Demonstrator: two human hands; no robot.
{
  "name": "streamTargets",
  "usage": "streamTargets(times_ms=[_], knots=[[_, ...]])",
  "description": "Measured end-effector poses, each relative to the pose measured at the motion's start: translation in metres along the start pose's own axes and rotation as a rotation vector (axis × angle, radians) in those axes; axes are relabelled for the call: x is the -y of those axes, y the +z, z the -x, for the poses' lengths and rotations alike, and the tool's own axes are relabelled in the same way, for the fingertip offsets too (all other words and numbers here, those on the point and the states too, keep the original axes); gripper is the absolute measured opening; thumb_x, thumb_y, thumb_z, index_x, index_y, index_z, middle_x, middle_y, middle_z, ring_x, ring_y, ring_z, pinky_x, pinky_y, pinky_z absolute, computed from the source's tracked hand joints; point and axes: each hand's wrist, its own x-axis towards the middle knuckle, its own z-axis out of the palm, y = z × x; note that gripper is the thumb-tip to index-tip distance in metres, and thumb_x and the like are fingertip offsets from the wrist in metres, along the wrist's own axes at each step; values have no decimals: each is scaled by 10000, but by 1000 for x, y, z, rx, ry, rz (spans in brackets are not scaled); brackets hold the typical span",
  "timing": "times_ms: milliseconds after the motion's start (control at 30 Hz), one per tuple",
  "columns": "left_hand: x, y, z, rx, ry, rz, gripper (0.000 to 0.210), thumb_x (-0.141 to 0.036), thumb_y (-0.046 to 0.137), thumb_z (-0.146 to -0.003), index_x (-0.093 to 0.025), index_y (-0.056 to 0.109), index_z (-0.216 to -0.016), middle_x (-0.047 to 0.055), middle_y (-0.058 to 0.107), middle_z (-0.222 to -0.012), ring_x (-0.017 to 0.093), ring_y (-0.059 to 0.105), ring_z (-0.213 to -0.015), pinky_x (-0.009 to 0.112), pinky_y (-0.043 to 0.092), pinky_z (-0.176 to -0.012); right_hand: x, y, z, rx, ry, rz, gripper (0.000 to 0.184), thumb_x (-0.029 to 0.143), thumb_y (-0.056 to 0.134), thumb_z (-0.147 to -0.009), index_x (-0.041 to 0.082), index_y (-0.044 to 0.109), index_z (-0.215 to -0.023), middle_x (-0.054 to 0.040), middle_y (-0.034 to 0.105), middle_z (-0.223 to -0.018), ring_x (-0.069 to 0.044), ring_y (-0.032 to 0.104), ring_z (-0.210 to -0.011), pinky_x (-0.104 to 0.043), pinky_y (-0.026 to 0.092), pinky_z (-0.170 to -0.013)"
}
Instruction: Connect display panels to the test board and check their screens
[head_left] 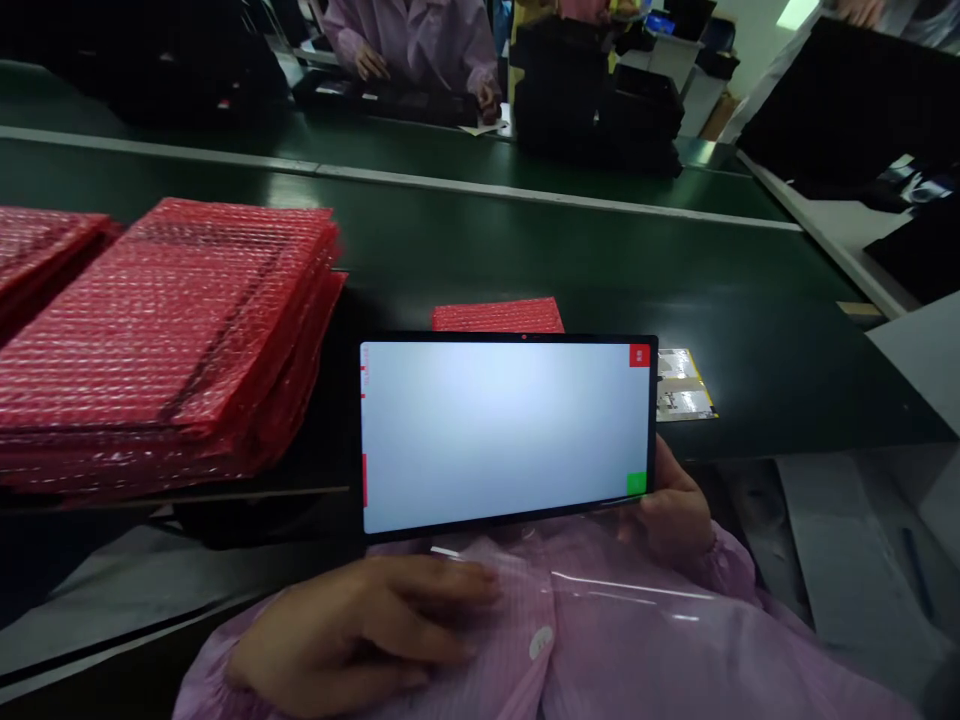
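A tablet (506, 435) with a lit, mostly white screen is held up in front of me. Red marks show along its left edge, and a red and a green square in its right corners. My right hand (675, 510) grips the tablet's lower right corner, thumb at the front. Below the tablet, my left hand (367, 630) is apart from it, fingers stretched out and slightly blurred, before my pink smock. Clear plastic with bright reflections (637, 590) lies over the smock; whether the left fingers touch it, I cannot tell.
Stacked red bubble-wrap bags (172, 320) cover the left of the green bench (420, 240). Another red bubble-wrap piece (499, 315) lies behind the tablet, a silver flat part with yellow edges (684, 385) to its right. A co-worker in a pink smock (420, 45) works across the bench among black equipment.
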Motion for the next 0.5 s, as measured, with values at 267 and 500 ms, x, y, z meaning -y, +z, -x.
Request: streamTargets(times_ms=[267, 500], knots=[[5, 6, 5, -349, -223, -283, 358, -294, 547, -923, -464, 639, -1225, -42, 679, -1191, 153, 698, -1030, 191, 572, -873, -5, 9, -13, 110, 46, 6, 822, 111, 681, -730, 353, 375, -1454, -14, 682, -1076, -205, 704, -809, -275, 593, -554], [-9, 7, 3, -1227, -390, -414, 124, -433, 684, -814, -394, 774, -891, -52, 730, -745, 104, 687, -618, 130, 576, -570, -8, 12, -18, 146, 13, -25, 731, 63, 642, -761, 376, 451, -1394, 13, 670, -1149, -141, 695, -750, -252, 606, -595]])
